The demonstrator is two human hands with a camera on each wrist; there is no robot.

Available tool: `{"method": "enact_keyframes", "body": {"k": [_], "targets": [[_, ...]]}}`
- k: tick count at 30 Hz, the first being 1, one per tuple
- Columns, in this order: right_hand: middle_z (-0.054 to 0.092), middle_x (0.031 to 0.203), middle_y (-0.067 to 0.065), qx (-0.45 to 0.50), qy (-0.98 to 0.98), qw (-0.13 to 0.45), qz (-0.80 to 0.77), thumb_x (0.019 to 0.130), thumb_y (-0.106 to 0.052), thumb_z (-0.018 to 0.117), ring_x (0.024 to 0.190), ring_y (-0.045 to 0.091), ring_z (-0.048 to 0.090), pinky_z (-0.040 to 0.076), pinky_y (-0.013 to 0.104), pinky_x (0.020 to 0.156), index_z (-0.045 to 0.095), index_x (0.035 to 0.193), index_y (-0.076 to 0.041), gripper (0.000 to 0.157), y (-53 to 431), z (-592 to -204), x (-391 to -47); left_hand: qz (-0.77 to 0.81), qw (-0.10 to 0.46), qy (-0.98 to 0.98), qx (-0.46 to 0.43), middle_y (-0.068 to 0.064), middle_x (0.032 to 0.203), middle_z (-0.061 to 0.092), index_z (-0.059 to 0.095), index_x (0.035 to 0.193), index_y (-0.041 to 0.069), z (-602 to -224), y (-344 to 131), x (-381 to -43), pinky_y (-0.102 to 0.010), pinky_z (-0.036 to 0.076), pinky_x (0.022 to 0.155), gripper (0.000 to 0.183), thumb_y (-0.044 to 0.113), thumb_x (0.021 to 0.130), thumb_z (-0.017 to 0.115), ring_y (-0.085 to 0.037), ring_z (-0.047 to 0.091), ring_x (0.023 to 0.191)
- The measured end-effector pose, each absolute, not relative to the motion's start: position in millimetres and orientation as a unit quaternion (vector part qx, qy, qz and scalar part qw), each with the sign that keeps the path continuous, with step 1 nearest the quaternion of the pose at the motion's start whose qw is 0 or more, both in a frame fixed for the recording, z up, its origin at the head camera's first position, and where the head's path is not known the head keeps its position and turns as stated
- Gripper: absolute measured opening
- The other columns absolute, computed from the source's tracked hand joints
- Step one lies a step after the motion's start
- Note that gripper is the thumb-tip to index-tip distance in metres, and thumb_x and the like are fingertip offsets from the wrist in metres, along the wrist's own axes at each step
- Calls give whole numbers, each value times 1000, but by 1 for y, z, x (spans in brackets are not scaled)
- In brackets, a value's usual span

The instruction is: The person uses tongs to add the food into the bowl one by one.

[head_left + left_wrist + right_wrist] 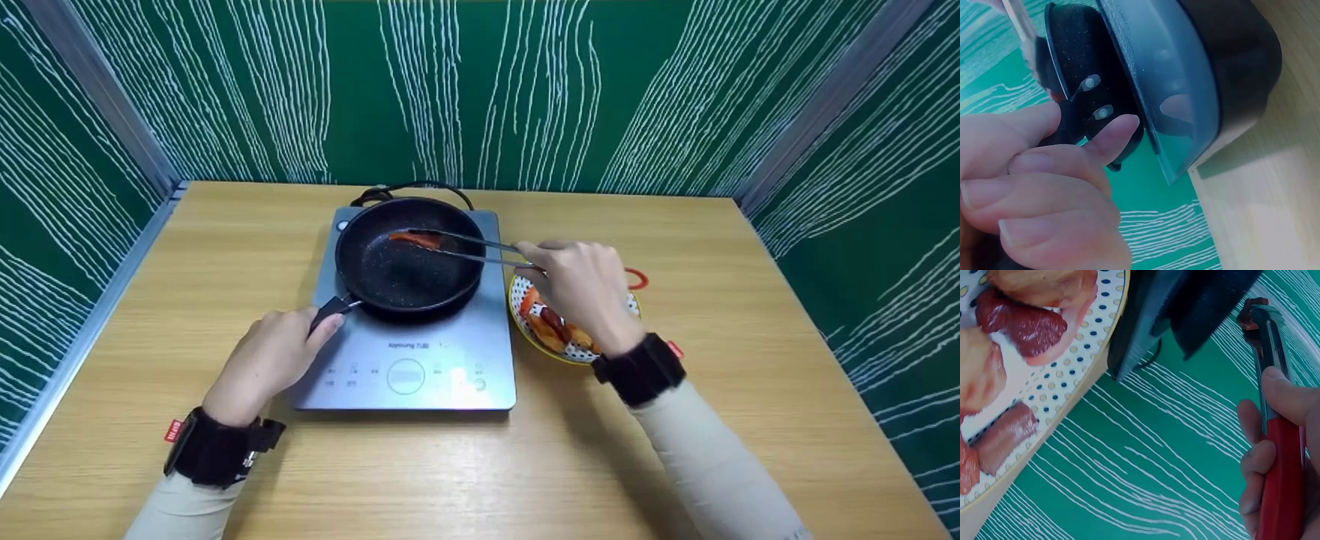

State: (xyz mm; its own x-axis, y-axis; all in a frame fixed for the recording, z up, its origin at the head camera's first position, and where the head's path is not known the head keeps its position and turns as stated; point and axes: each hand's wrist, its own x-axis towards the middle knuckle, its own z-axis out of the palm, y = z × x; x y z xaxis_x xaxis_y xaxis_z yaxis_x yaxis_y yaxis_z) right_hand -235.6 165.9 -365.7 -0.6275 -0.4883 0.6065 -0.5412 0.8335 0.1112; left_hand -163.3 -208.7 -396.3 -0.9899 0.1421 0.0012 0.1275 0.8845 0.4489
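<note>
My left hand (274, 352) grips the black handle (330, 309) of a frying pan (405, 281), thumb along its side. The dark pan sits on a silver induction cooktop (352, 394). With my right hand (581, 289) I hold metal tongs (491, 244) by their red grip (1283, 478), which the head view mostly hides. The tong tips are inside the pan, at a reddish strip of food (416, 240); in the right wrist view a dark reddish piece (1249, 315) shows between the tips.
Right of the cooktop, partly under my right hand, a yellow-rimmed dotted plate (516, 319) holds several pieces of meat-like food (547, 334). A black cable (450, 187) loops behind the cooktop. Green walls with white lines (525, 97) enclose the wooden table (712, 315).
</note>
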Motion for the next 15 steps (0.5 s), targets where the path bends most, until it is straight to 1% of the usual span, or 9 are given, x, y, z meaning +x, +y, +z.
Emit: {"method": "enact_keyframes", "body": {"k": [4,7,12,15], "targets": [[62,66,-1,286,-905,314,31,89,-35,73,43,15,39,23,31,39,75,110,-22,25,155,-370,-248,232,19,970,68,-1,64,37,54,83,9,-397,-210,-163,-32,29,50,47,50,102,42,-18,42,55],[54,60,-2,280,-910,305,17,88,-35,73,45,16,39,27,34,38,75,105,-22,21,148,-371,-255,234,23,970,67,-1,64,37,54,83,9,-397,-209,-164,-31,30,50,46,49,102,42,-18,42,54],[59,64,-1,270,-919,287,9,87,-35,74,49,19,48,37,38,40,75,106,-23,22,140,-369,-268,240,23,968,65,-1,65,38,54,83,10,-396,-208,-165,-31,31,51,43,47,103,43,-18,43,55],[62,67,1,273,-918,289,8,87,-33,75,51,21,52,39,40,42,76,106,-22,21,134,-373,-274,240,24,968,65,-1,65,38,54,83,10,-398,-209,-165,-31,31,51,43,47,103,43,-18,43,55]]}}
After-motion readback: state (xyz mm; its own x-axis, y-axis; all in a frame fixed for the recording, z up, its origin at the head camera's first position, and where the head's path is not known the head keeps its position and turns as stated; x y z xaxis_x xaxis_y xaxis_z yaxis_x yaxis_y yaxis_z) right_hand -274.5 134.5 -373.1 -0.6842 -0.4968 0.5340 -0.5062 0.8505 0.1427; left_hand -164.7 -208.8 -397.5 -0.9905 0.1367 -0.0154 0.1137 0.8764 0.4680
